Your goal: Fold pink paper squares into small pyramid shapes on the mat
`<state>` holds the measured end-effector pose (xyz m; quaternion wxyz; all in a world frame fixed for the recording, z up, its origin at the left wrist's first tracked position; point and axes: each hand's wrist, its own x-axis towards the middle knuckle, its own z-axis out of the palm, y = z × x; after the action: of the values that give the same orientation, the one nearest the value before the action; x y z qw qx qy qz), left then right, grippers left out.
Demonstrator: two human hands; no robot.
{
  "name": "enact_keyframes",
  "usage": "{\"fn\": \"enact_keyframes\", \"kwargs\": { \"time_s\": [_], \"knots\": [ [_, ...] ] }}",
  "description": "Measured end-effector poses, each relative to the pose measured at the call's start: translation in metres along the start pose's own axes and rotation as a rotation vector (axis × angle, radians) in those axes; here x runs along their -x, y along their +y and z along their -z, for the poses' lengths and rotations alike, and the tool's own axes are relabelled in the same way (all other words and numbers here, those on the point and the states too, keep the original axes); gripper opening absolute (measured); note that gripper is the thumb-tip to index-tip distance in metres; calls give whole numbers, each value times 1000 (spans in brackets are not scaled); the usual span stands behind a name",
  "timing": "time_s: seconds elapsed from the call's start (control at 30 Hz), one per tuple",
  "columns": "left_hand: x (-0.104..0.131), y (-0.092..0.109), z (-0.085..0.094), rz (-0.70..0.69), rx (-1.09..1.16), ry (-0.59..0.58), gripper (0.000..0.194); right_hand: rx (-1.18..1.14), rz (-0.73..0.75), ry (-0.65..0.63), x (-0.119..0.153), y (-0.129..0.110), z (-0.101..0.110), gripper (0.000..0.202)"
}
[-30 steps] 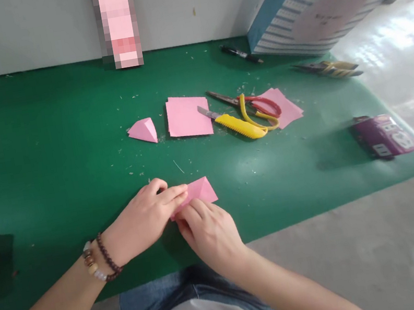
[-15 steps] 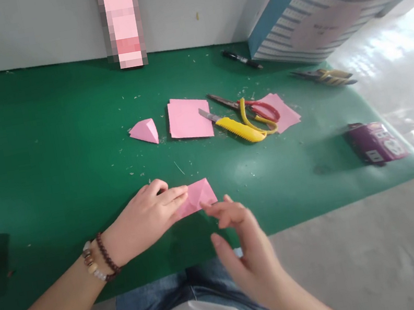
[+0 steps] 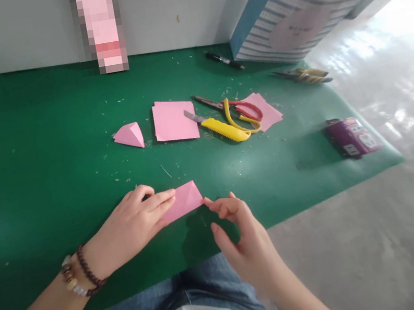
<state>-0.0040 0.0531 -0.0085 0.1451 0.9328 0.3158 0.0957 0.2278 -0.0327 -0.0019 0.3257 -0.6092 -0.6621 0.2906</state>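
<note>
A folded piece of pink paper lies flat near the front of the green table, with a triangular crease at its right end. My left hand rests on its left part, fingers stretched out and pressing it down; that end is covered. My right hand hovers at the paper's right corner, fingers curved and apart, the index fingertip at or just beside the edge. Behind them sit a folded pink paper piece and a stack of square pink paper.
A yellow-handled knife overlaps the stack and meets the scissors, which lie on more pink sheets. Farther right are a pen, pliers and a purple box. A striped bag stands at the back right.
My right index finger has moved off the paper's face to its right corner. My left hand still presses the paper. The whole view has shifted a little to the right.
</note>
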Motion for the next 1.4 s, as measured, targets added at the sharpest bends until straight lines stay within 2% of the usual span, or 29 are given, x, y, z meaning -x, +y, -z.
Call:
{"fn": "enact_keyframes", "kwargs": {
  "time_s": [0.13,0.3,0.37,0.47,0.53,0.63,0.73,0.83,0.93,1.03,1.1,1.13,1.23,1.3,1.37,1.4],
  "knots": [
    [0,0,-1,-15,-15,-2,33,-42,24,45,-3,-6,-1,21],
    [0,0,0,-23,-19,-19,40,-60,140,-64,-14,-16,-19,20],
    [0,0,0,-20,-10,-17,44,-28,131,-18,-18,-9,-18,18],
    [-1,-2,1,-41,-5,-1,43,89,116,142,-25,8,-5,21],
    [-2,-3,2,-70,11,23,40,209,138,157,-30,17,4,29],
    [-3,-4,2,-100,60,85,41,312,204,109,-35,24,7,37],
    [-3,-4,3,-127,101,141,36,288,239,100,-36,23,3,23],
    [-2,-3,4,-124,108,211,37,262,253,185,-33,21,0,6],
    [0,0,7,-45,132,244,53,312,394,310,-30,18,0,10],
    [0,3,12,11,228,148,90,365,538,365,-27,17,0,15],
    [-1,5,13,25,264,134,97,399,551,373,-27,18,-1,15],
    [-2,6,13,24,254,166,90,416,548,371,-27,19,-1,15],
    [-5,10,11,-28,186,302,46,453,548,361,-26,21,-3,13],
    [-7,12,10,-68,176,353,23,460,556,346,-26,22,-4,11],
    [-8,13,10,-89,171,385,10,459,569,333,-26,23,-5,11],
    [-8,13,11,-99,152,402,11,458,580,330,-26,23,-5,12]
  ]
}}
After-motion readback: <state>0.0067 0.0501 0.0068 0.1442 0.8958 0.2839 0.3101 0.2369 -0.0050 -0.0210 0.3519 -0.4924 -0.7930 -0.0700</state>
